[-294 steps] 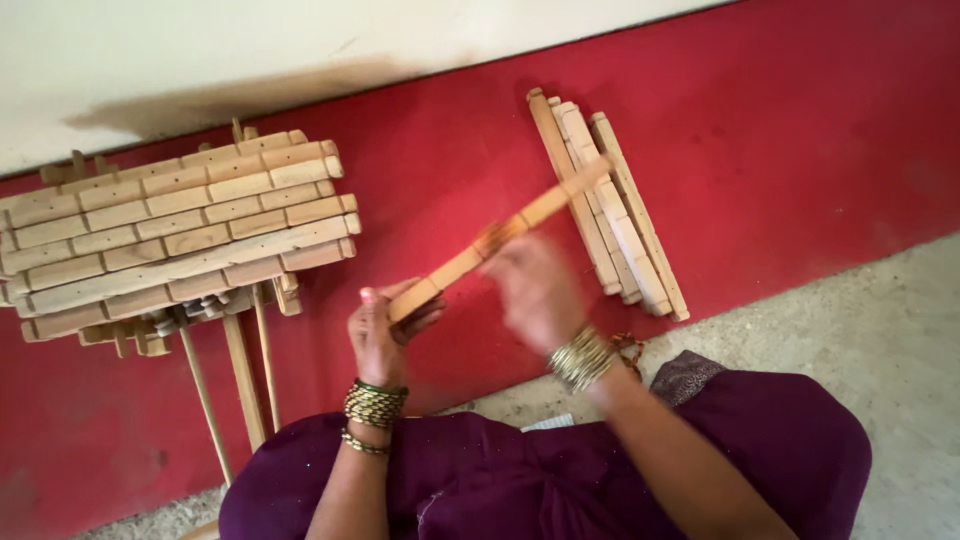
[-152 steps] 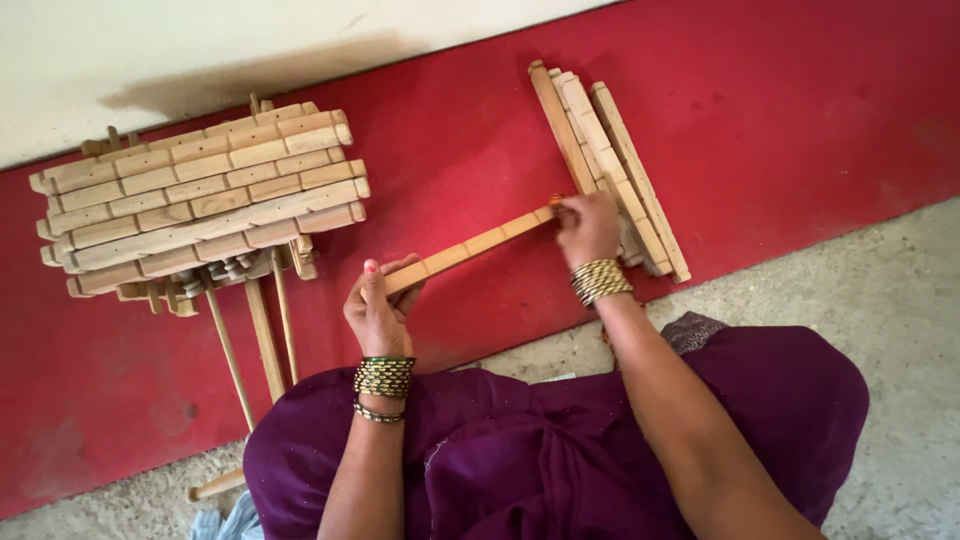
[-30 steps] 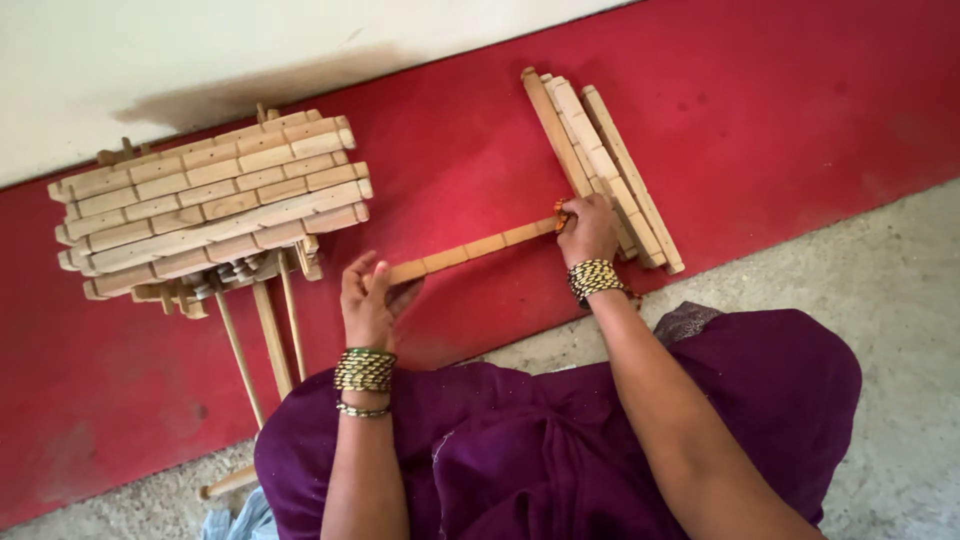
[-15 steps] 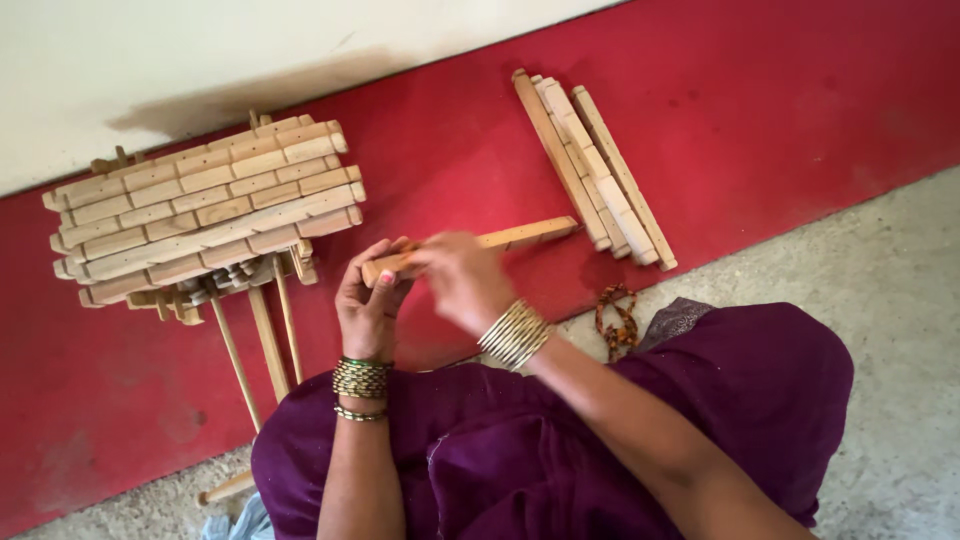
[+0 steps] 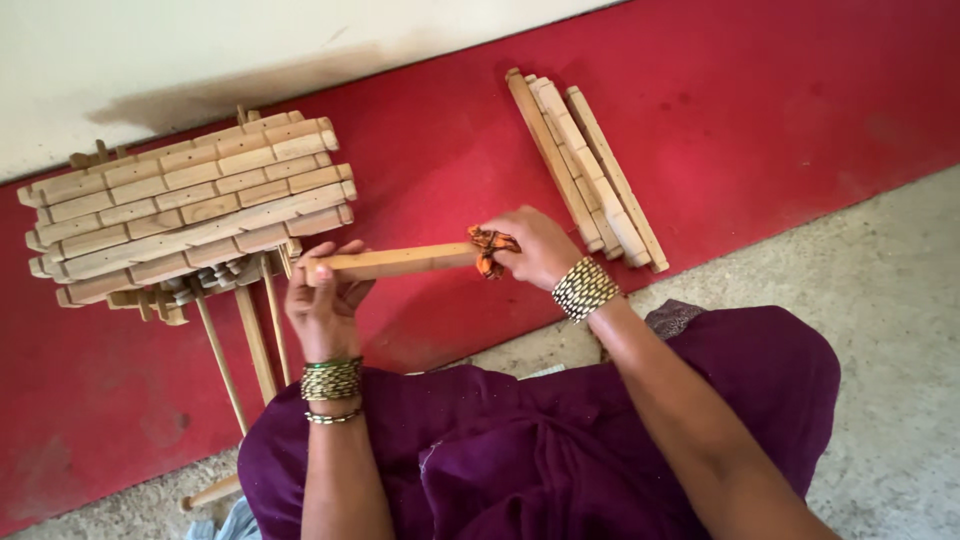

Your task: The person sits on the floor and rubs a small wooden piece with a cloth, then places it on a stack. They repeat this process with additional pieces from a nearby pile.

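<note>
My left hand (image 5: pixel 323 296) grips the near end of a pale wooden slat (image 5: pixel 400 262) held level above the red floor strip. My right hand (image 5: pixel 535 246) presses a small orange-and-dark rag (image 5: pixel 489 247) around the slat's far end. Both wrists carry beaded bangles. Purple cloth (image 5: pixel 520 440) covers my lap below the hands.
A big stack of notched wooden slats (image 5: pixel 185 208) lies to the left, with thin sticks (image 5: pixel 250 340) poking out under it. A smaller bundle of slats (image 5: pixel 585 168) lies to the right. Red painted floor (image 5: pixel 780 110) borders a pale wall (image 5: pixel 200 40) and a grey speckled floor (image 5: pixel 880 300).
My right hand slid from the slat's far end toward my left hand, then back out to the far end. It now holds the rag on the slat.
</note>
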